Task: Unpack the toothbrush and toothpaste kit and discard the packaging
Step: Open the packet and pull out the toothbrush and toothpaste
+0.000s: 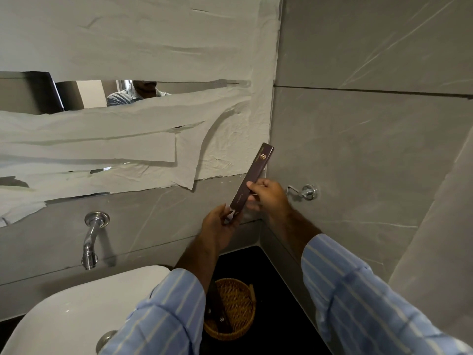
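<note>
Above and to the left of our hands, the mirror (76,90) is almost wholly covered with sheets of white paper (128,47). Below our left forearm sits the white basin (76,303), with the chrome tap (92,239) on the wall to its left. Beneath both arms, on the dark counter (281,303), rests a woven basket (230,308) that seems to hold more dark boxes. Just right of our right hand a small chrome fitting (305,192) juts from the wall.

We hold the kit box (252,175), long, slim and dark brown, tilted up toward the corner. Our right hand (266,196) grips its middle from the side, fingers closed round it. Our left hand (220,226) pinches the lower end, where something pale shows at the flap; we cannot tell whether that is the flap's lining or the contents.

We judge the task barely begun: the box is only now being opened at the bottom. Toothbrush and toothpaste are not out yet, and the packaging is not discarded.
</note>
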Demonstrator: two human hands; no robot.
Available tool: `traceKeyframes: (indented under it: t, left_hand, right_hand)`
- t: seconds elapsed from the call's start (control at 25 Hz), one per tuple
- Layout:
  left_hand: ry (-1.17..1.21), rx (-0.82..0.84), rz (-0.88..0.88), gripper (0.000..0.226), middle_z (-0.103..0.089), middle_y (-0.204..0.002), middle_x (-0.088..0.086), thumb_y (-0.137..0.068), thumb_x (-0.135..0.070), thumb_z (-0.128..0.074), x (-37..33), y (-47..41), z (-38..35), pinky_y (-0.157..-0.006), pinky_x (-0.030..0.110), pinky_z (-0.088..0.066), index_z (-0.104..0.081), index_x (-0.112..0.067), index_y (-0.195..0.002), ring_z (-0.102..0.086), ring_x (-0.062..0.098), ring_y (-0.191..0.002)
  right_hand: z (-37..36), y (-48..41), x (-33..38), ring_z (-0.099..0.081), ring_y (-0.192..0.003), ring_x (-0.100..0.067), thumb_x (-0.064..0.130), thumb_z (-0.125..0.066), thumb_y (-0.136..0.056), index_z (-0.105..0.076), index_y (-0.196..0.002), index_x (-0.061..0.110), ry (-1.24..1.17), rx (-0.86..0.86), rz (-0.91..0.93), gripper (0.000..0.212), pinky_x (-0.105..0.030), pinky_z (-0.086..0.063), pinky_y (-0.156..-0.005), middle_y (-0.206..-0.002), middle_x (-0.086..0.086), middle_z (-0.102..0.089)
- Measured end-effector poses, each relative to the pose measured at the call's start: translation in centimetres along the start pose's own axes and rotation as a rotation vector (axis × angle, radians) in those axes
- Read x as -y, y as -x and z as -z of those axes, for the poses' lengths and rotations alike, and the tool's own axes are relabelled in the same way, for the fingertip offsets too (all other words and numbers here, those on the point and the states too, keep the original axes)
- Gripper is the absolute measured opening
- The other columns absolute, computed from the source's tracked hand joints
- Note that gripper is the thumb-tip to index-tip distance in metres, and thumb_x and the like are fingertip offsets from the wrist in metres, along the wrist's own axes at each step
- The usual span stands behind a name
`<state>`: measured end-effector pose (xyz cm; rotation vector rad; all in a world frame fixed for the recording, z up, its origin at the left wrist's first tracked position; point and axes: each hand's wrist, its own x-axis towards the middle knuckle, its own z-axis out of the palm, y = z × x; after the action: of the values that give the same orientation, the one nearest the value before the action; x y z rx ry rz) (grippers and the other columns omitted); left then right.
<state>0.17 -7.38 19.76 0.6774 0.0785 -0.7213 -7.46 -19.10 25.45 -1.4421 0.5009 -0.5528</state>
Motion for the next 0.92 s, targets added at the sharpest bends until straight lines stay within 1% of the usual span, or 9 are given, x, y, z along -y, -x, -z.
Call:
traceKeyframes:
  t: [0.12,0.28,0.36,0.44,0.52,0.64,0.76,0.84,0.92]
  left_hand:
    - [0.029,0.052,0.023,0.023,-0.058,-0.098,0.021,-0.097,-0.012,-0.055,0.6,0.0,-0.1,-0.071,0.041,-0.062,-0.058,0.010,-0.105,-0.061,0.027,-0.085]
    - [-0.039,0.088,0.048,0.042,-0.057,-0.117,0.022,-0.093,-0.017,-0.063,0.9,-0.2,0.5,-0.080,0.037,-0.062,-0.055,0.009,-0.125,-0.062,0.028,-0.098]
    - [-0.080,0.068,0.027,0.040,-0.056,-0.121,0.023,-0.092,-0.014,-0.064,1.1,-0.3,0.6,-0.084,0.038,-0.060,-0.057,0.008,-0.125,-0.062,0.028,-0.102]
    - [-0.152,0.079,-0.040,0.032,-0.059,-0.114,0.024,-0.092,-0.008,-0.064,1.5,-0.4,0.6,-0.080,0.037,-0.061,-0.060,0.010,-0.117,-0.063,0.025,-0.094]
    - [-0.401,0.081,-0.144,0.023,-0.066,-0.107,0.021,-0.091,-0.008,-0.064,1.8,-0.1,0.8,-0.073,0.029,-0.059,-0.066,0.006,-0.110,-0.068,0.020,-0.085]
    - [-0.931,0.044,-0.359,0.020,-0.076,-0.093,0.009,-0.088,-0.019,-0.070,1.6,0.3,1.1,-0.058,0.020,-0.057,-0.074,-0.013,-0.107,-0.072,0.007,-0.065]
    - [-1.021,0.069,-0.438,0.020,-0.078,-0.093,0.008,-0.085,-0.024,-0.073,0.3,0.0,1.3,-0.069,0.039,-0.064,-0.077,-0.019,-0.105,-0.073,0.017,-0.067]
    - [-1.016,0.110,-0.452,0.016,-0.078,-0.089,0.012,-0.084,-0.023,-0.075,-0.8,-0.2,1.9,-0.077,0.047,-0.060,-0.079,-0.019,-0.099,-0.070,0.025,-0.071]
    - [-0.996,0.163,-0.429,0.010,-0.077,-0.083,0.012,-0.084,-0.021,-0.075,-1.8,-0.2,2.6,-0.077,0.045,-0.058,-0.081,-0.021,-0.092,-0.066,0.026,-0.072]
  right_hand:
    - [0.0,-0.3,0.7,-0.073,-0.100,-0.031,0.021,-0.061,-0.098,-0.061,-0.121,0.002,0.004,-0.019,0.011,0.030,-0.047,-0.063,-0.085,-0.114,-0.017,-0.073]
    - [0.3,-0.6,0.5,-0.072,-0.103,-0.034,0.023,-0.059,-0.099,-0.057,-0.121,0.001,0.040,-0.013,-0.019,0.031,-0.049,-0.061,-0.087,-0.117,-0.019,-0.071]
    - [0.3,-0.6,0.2,-0.072,-0.103,-0.036,0.023,-0.058,-0.100,-0.057,-0.119,-0.002,0.062,-0.022,-0.040,0.031,-0.050,-0.061,-0.087,-0.117,-0.022,-0.071]
    - [0.4,-0.8,-0.1,-0.073,-0.100,-0.037,0.023,-0.057,-0.101,-0.057,-0.114,-0.002,0.051,-0.081,-0.034,0.028,-0.051,-0.061,-0.086,-0.115,-0.024,-0.071]
    - [0.5,-0.9,-0.2,-0.073,-0.100,-0.036,0.023,-0.056,-0.101,-0.055,-0.112,0.000,0.046,-0.128,-0.038,0.025,-0.051,-0.062,-0.085,-0.115,-0.024,-0.070]
    - [0.7,-1.1,-0.3,-0.074,-0.099,-0.035,0.022,-0.056,-0.101,-0.054,-0.116,0.000,0.040,-0.161,-0.064,0.027,-0.048,-0.063,-0.081,-0.117,-0.024,-0.071]
    - [1.2,-1.0,-0.2,-0.074,-0.099,-0.036,0.015,-0.059,-0.099,-0.054,-0.112,0.002,-0.062,-0.137,-0.087,0.019,-0.044,-0.065,-0.076,-0.119,-0.025,-0.070]
    - [1.7,-1.1,0.1,-0.073,-0.100,-0.037,0.003,-0.065,-0.093,-0.047,-0.122,0.007,-0.129,-0.132,-0.103,0.035,-0.040,-0.066,-0.069,-0.122,-0.026,-0.067]
    - [2.3,-1.3,0.3,-0.072,-0.100,-0.039,-0.009,-0.071,-0.083,-0.033,-0.136,0.024,-0.182,-0.146,-0.113,0.073,-0.043,-0.066,-0.068,-0.120,-0.024,-0.063]
